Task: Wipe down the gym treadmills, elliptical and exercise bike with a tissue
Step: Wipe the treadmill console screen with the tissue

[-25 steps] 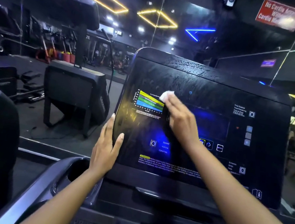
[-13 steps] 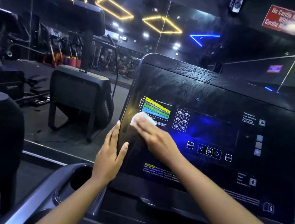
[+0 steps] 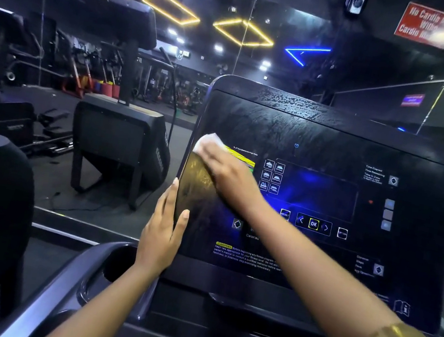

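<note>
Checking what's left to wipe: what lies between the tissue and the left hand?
Head view: only a bare, buttonless stretch of the console face lies between the tissue and the left hand.

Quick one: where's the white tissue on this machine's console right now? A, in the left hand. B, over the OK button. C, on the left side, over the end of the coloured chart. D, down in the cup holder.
C: the right hand presses the tissue flat on the left side of the console, covering the left end of the coloured chart. The OK button sits uncovered further right, and the left hand only holds the console's edge.
</note>
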The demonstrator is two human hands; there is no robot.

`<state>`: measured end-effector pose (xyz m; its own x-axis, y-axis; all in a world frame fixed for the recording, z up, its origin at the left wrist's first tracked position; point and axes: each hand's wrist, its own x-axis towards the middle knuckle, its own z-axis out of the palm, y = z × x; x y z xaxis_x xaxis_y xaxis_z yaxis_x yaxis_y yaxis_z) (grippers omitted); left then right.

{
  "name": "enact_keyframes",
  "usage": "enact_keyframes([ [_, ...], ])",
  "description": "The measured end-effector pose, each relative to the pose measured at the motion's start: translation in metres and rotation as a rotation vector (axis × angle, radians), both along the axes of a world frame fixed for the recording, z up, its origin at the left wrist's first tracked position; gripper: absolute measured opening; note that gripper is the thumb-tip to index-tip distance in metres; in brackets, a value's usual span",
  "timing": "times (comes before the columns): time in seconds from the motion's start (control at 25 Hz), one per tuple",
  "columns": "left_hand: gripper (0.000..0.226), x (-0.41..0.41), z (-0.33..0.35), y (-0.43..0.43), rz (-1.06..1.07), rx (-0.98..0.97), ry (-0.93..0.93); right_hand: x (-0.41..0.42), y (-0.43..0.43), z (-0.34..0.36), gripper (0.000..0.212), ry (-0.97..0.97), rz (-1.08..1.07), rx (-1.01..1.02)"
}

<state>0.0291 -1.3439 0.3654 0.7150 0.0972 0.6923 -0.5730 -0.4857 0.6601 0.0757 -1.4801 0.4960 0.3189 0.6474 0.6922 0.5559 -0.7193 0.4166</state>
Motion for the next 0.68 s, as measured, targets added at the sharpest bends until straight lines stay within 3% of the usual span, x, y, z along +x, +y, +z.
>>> enact_keyframes([
  [0.16,0.067,-0.001,-0.001,0.001,-0.002,0.011,-0.006,-0.024,-0.018,-0.03,0.042,0.022,0.083,-0.243],
  [0.4,0.067,-0.002,0.0,0.001,0.002,0.039,0.014,-0.03,-0.087,0.033,0.038,-0.107,-0.151,0.241],
  [0.56,0.066,-0.002,0.0,0.001,0.004,0.035,0.015,-0.036,-0.075,-0.021,0.042,-0.032,-0.156,0.209],
  [0.68,0.069,-0.003,0.001,0.001,0.005,0.035,0.016,-0.058,-0.055,-0.076,0.049,0.016,-0.066,0.066],
])
